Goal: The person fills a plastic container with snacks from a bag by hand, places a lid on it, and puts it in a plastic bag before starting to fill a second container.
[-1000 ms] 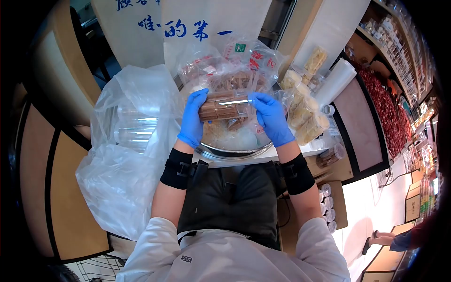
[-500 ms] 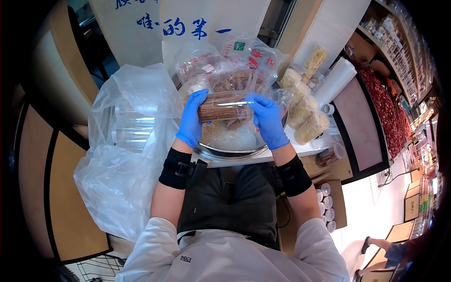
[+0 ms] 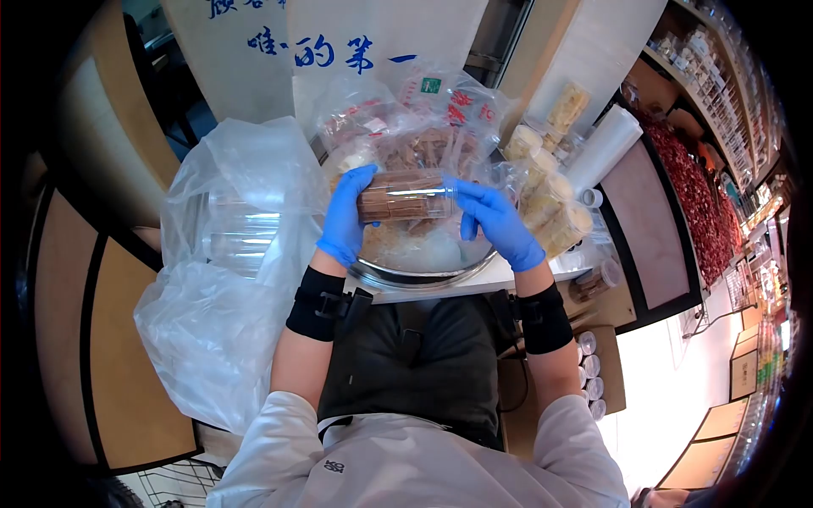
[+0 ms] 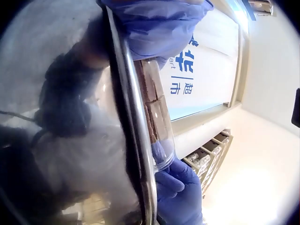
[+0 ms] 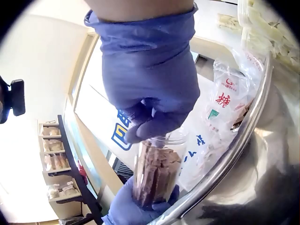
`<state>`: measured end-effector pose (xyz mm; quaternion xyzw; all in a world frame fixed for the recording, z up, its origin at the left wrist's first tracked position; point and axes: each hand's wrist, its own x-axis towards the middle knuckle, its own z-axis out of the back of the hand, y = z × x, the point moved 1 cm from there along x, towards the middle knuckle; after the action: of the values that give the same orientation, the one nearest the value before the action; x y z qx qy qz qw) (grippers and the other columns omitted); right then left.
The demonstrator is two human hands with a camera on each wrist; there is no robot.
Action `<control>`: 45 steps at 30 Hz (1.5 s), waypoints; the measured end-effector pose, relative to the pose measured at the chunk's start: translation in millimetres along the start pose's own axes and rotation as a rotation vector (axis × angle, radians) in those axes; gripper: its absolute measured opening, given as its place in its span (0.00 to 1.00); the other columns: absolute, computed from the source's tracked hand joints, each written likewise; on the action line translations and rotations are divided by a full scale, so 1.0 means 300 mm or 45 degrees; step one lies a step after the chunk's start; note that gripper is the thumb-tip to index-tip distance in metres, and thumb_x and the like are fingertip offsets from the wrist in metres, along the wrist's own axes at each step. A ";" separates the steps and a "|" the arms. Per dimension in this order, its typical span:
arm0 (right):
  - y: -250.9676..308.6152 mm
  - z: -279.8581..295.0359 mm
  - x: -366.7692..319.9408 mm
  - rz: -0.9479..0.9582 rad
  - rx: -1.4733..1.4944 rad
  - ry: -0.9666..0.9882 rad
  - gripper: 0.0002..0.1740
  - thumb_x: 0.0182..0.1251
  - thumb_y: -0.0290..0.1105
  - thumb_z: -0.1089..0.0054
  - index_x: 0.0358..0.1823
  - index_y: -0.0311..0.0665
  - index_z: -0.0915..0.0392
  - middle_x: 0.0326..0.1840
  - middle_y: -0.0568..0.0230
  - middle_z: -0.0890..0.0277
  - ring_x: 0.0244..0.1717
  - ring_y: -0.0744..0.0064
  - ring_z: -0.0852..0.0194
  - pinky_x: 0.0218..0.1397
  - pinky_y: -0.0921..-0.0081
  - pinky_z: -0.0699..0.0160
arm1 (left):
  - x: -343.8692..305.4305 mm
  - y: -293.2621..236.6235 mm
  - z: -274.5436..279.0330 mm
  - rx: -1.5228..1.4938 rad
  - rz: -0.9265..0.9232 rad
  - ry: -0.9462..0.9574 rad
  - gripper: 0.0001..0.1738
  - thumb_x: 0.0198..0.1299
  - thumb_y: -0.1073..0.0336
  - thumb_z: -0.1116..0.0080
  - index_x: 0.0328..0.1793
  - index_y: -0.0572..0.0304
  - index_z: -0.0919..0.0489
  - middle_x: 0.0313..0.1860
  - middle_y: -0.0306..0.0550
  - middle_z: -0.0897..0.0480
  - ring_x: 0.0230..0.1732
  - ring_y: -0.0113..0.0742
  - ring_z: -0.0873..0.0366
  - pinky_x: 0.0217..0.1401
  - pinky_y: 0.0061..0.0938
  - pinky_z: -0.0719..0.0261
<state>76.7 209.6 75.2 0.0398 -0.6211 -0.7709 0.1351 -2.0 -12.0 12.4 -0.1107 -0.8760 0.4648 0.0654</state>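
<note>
A clear jar (image 3: 406,201) packed with brown sticks lies sideways above a metal basin (image 3: 423,280). My gloved left hand (image 3: 344,218) grips its left end. At the other end is my gloved right hand (image 3: 501,224), extended fingers at the jar's mouth and others bent. Through the wall of the jar (image 4: 154,103) in the left wrist view, blue fingertips show just inside the rim. The right wrist view shows the right hand (image 5: 150,79) over the uncapped mouth, and the left hand (image 5: 129,206) around the jar's lower end.
Plastic bags (image 3: 457,106) and more brown pieces lie in the basin. On the left, a large clear bag (image 3: 212,330) holds clear jars. Filled jars (image 3: 563,229) and a plastic roll (image 3: 605,148) stand at right; lidded jars (image 3: 593,364) sit in a box below.
My right hand has shifted slightly right and down, its fingers straighter at the jar's mouth. The left hand keeps its grip. A passer-by at the right has mostly left the view.
</note>
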 end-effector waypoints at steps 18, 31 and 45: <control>-0.019 0.058 -0.057 -0.061 0.052 0.135 0.36 0.53 0.21 0.52 0.69 0.37 0.40 0.53 0.60 0.24 0.26 0.83 0.29 0.33 0.86 0.30 | -0.014 -0.002 -0.014 0.059 -0.046 0.148 0.17 0.60 0.53 0.48 0.51 0.49 0.24 0.42 0.35 0.22 0.38 0.26 0.24 0.25 0.24 0.29; -0.103 0.081 0.003 0.103 0.919 -0.090 0.27 0.52 0.22 0.50 0.57 0.30 0.31 0.51 0.56 0.23 0.16 0.84 0.39 0.20 0.87 0.39 | -0.023 -0.020 -0.011 -0.168 0.005 0.166 0.18 0.62 0.53 0.51 0.53 0.50 0.24 0.42 0.39 0.22 0.41 0.31 0.23 0.27 0.26 0.26; -0.553 0.183 0.339 0.323 -1.104 -0.686 0.17 0.58 0.23 0.52 0.51 0.32 0.29 0.49 0.38 0.28 0.50 0.38 0.30 0.52 0.56 0.28 | -0.011 -0.024 0.017 -0.355 0.132 0.025 0.19 0.62 0.55 0.54 0.57 0.47 0.24 0.48 0.40 0.21 0.44 0.36 0.22 0.30 0.32 0.27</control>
<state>-59.8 267.3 -62.4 -0.2950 -0.2578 -0.9176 0.0670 -0.8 -20.9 15.6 -0.1684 -0.9245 0.3402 0.0337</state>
